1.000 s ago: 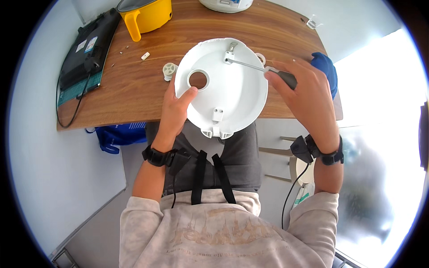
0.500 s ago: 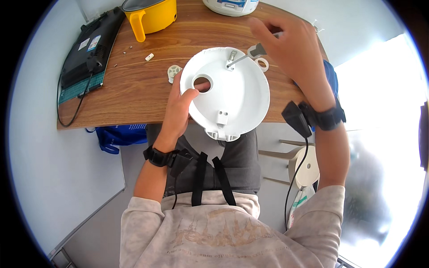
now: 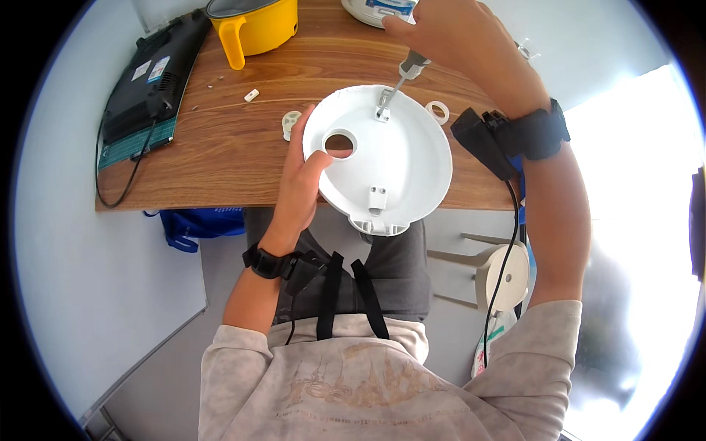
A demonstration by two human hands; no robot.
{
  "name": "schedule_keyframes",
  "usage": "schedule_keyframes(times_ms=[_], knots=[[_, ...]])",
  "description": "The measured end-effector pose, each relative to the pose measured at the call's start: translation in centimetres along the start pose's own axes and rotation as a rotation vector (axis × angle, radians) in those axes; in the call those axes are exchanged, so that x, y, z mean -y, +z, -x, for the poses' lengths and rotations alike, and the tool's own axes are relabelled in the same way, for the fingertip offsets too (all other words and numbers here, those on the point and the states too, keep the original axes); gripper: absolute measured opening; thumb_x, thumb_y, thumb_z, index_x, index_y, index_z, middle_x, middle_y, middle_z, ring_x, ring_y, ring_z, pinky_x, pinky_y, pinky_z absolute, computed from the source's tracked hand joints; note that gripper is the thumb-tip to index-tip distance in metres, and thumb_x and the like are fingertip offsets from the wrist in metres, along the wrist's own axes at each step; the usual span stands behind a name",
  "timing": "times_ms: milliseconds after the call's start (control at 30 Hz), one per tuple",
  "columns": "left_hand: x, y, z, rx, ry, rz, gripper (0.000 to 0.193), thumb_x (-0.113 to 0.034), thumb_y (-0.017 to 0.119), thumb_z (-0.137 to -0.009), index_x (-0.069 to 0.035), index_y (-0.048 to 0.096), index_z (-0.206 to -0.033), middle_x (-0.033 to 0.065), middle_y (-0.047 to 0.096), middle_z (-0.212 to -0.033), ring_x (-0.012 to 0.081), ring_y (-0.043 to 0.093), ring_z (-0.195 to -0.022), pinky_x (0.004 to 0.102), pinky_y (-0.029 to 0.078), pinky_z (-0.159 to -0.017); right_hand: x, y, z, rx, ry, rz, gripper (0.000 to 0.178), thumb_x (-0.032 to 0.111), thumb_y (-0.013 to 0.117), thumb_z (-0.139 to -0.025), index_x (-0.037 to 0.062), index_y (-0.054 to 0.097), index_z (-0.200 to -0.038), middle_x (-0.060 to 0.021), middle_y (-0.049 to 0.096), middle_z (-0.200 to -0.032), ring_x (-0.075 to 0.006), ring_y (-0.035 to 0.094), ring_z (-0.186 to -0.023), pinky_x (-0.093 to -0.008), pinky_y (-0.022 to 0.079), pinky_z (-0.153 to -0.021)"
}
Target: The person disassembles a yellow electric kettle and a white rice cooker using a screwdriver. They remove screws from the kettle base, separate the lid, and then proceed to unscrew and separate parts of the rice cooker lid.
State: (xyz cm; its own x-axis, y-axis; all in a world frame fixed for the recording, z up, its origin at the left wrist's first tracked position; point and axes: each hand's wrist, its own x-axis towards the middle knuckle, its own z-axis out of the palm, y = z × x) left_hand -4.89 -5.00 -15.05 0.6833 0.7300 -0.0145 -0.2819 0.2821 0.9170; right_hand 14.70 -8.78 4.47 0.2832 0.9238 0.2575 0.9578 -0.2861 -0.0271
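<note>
A round white plastic cover [image 3: 401,162], hollow side up, rests partly over the table's front edge. My left hand [image 3: 300,173] grips its left rim, thumb on top beside the round hole and fingers underneath. My right hand [image 3: 452,33] is closed around the handle of a screwdriver [image 3: 412,67]. The screwdriver leans up and to the right, its tip at a small white bracket [image 3: 382,114] near the cover's far rim. A similar two-hole bracket [image 3: 377,197] sits near the close rim. Whether a screw is under the tip cannot be seen.
A white ring [image 3: 437,112] lies right of the cover, a pale round part [image 3: 291,123] left of it. Farther back are a small white piece [image 3: 251,95], a yellow pot [image 3: 265,33] and a white appliance [image 3: 368,11]. A black device [image 3: 158,81] stands on a green mat [image 3: 136,151].
My right hand has moved up and away, bringing the screwdriver more upright with its tip still at the far bracket. The cover and my left hand have shifted slightly right and nearer.
</note>
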Motion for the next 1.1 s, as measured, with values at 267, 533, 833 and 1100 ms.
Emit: schedule_keyframes(times_ms=[267, 533, 833, 1100], knots=[[0.7, -0.1, -0.2, -0.040, 0.057, 0.006, 0.071, -0.006, 0.045, -0.086, -0.002, 0.028, -0.155, 0.0175, 0.045, -0.146, 0.0257, 0.052, -0.130, 0.0350, 0.045, -0.107, -1.9, 0.4, -0.6, 0.164, 0.077, 0.163, 0.037, 0.038, 0.069, -0.090, 0.0020, 0.075, -0.089, -0.0235, 0.073, -0.091, -0.0404, 0.071, -0.088, -0.0477, 0.057, -0.080], [-0.2, 0.2, -0.1, -0.047, -0.040, 0.002, 0.076, -0.010, 0.044, -0.081, -0.008, 0.029, -0.155, 0.0151, 0.042, -0.150, 0.0276, 0.047, -0.137, 0.0381, 0.046, -0.109, -4.4, 3.0, 1.0, -0.025, -0.107, -0.031, 0.025, 0.025, 0.065, -0.087, 0.0011, 0.060, -0.080, -0.0126, 0.061, -0.067, -0.0260, 0.057, -0.060, -0.0372, 0.047, -0.061], [0.8, -0.4, -0.3, -0.031, 0.036, -0.037, 0.074, -0.010, 0.048, -0.084, -0.008, 0.029, -0.156, 0.0153, 0.042, -0.149, 0.0266, 0.048, -0.136, 0.0372, 0.046, -0.109, -3.8, 2.5, 1.7, -0.027, -0.185, -0.117, 0.024, 0.024, 0.072, -0.085, 0.0025, 0.062, -0.087, -0.0109, 0.067, -0.077, -0.0247, 0.062, -0.067, -0.0360, 0.050, -0.068], [1.2, -0.7, -0.6, -0.023, 0.056, -0.058, 0.070, -0.012, 0.051, -0.089, -0.008, 0.030, -0.155, 0.0138, 0.043, -0.150, 0.0256, 0.048, -0.136, 0.0352, 0.045, -0.108, -3.1, 4.2, 5.4, -0.115, -0.308, -0.330, 0.031, 0.019, 0.082, -0.077, 0.0028, 0.065, -0.097, -0.0140, 0.071, -0.095, -0.0316, 0.068, -0.082, -0.0397, 0.052, -0.073]])
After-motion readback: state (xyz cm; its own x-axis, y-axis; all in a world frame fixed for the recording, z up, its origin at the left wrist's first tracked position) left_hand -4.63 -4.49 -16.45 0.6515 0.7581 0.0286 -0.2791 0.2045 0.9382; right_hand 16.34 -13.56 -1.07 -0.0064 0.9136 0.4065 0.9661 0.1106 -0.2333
